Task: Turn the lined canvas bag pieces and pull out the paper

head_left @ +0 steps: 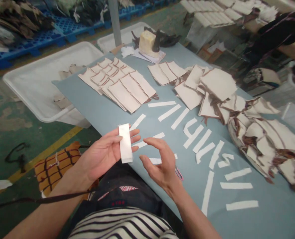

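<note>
My left hand [104, 152], palm up, pinches a white strip [125, 144] between the thumb and the fingers behind it. The strip stands nearly upright over the table's near edge. To its right, my right hand [161, 162] is open, thumb and fingers curved apart with nothing between them. Under and beyond both hands, several loose white strips [236, 185] lie scattered on the blue-grey table [269, 169]. Close to my right wrist rests a small pink tool [179, 173], partly covered by the hand; its kind I cannot make out.
Stacked cream fabric pieces with brown edging [131, 88] lie on the table's far left. A larger heap of such pieces [218, 83] spreads along the right. A yellowish block [147, 43] sits at the far end. White plastic tubs [47, 116] stand left of the table.
</note>
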`<state>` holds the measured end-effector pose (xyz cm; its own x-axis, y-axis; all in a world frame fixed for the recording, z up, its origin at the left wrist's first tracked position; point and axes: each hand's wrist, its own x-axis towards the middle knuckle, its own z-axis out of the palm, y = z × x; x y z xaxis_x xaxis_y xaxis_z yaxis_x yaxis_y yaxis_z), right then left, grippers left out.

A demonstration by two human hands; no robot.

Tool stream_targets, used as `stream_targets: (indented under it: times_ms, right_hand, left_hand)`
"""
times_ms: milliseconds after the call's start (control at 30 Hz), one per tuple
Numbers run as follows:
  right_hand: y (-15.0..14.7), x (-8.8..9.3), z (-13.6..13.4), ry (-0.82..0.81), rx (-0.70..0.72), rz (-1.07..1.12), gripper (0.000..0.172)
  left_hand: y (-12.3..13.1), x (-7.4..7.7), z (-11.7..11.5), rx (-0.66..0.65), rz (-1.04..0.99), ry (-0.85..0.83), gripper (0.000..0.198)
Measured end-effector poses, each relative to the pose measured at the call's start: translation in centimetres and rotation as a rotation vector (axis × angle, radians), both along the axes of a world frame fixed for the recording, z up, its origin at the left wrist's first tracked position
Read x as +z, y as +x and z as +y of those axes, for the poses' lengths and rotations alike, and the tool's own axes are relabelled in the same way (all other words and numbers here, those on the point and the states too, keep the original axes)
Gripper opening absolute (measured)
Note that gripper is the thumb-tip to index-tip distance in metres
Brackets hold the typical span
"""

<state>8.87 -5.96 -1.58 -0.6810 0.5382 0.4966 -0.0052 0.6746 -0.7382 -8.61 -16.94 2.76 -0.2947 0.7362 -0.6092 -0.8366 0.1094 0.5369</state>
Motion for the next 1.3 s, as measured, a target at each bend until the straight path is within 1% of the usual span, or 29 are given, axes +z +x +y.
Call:
stream_targets:
  times_ms: [67,133,200,300,367,467,567,667,767,867,967,1033,1067,1100,1133,1200,1233,1300]
  right_hand:
    - [0.9,1.5,-0.4,0.137,0.018,0.024,0.044]
    - [1.5,2.5,-0.7,0.247,0.055,0.016,0.039]
    - [1.9,2.9,-0.8,0.346,0.068,-0.024,0.03]
    - [2.6,2.7,-0.8,0.439,0.043,-0.097,0.016]
    - [3.2,2.4,-0.8,0.455,0.027,-0.129,0.012]
    - [4.1,2.2,-0.8,0.448,0.02,-0.141,0.01]
    - [4.9,2.1,-0.8,0.431,0.02,-0.117,0.011]
    - [5.5,2.1,-0.9,0.391,0.016,-0.085,0.011]
    - [6.0,2.2,-1.3,0.247,0.021,-0.061,0.012]
    - [6.5,2.3,-2.0,-0.006,-0.009,-0.032,0.013]
    - [6.9,2.6,-2.4,-0.343,-0.036,-0.011,0.018]
    - [7.3,2.7,-2.5,-0.618,-0.061,-0.004,0.021]
    - [7.5,2.7,-2.4,-0.747,-0.083,0.004,0.022]
    - [7.7,2.7,-2.4,-0.859,-0.11,0.015,0.024]
    - [7.9,2.6,-2.3,-0.946,-0.139,0.028,0.027]
    - [8.2,2.6,-2.1,-1.026,-0.203,0.052,0.031]
    - [8.3,2.6,-2.1,-1.025,-0.237,0.06,0.031]
    - [8.5,2.6,-2.1,-0.958,-0.306,0.066,0.029]
  left_hand:
    - [0.8,0.3,0.2,-0.035,-0.015,0.008,0.037]
    - [1.6,0.5,0.5,-0.059,-0.041,0.018,0.039]
    - [2.4,0.6,0.7,-0.085,-0.073,0.027,0.04]
    - [3.6,0.8,1.1,-0.101,-0.109,0.028,0.036]
    - [4.4,1.1,1.3,-0.099,-0.123,0.021,0.033]
    - [5.3,1.4,1.4,-0.097,-0.139,0.008,0.03]
    - [6.1,1.3,1.3,-0.098,-0.124,0.017,0.027]
    - [6.8,1.1,1.2,-0.126,-0.101,0.065,0.026]
    - [7.5,1.1,1.4,-0.152,-0.1,0.097,0.024]
    - [8.1,1.2,1.7,-0.164,-0.08,0.116,0.022]
    - [8.4,0.8,2.0,-0.219,-0.039,0.128,0.022]
    - [8.4,-0.1,1.8,-0.299,-0.025,0.131,0.021]
    - [8.4,-0.6,1.6,-0.355,-0.01,0.12,0.025]
    - [8.3,-1.2,1.3,-0.415,0.03,0.089,0.033]
    - [8.2,-1.8,0.9,-0.475,0.108,0.036,0.045]
    - [8.0,-2.6,0.1,-0.566,0.378,-0.102,0.068]
    - [8.0,-2.6,-0.4,-0.573,0.551,-0.164,0.074]
    - [8.0,-2.0,-0.9,-0.526,0.881,-0.217,0.073]
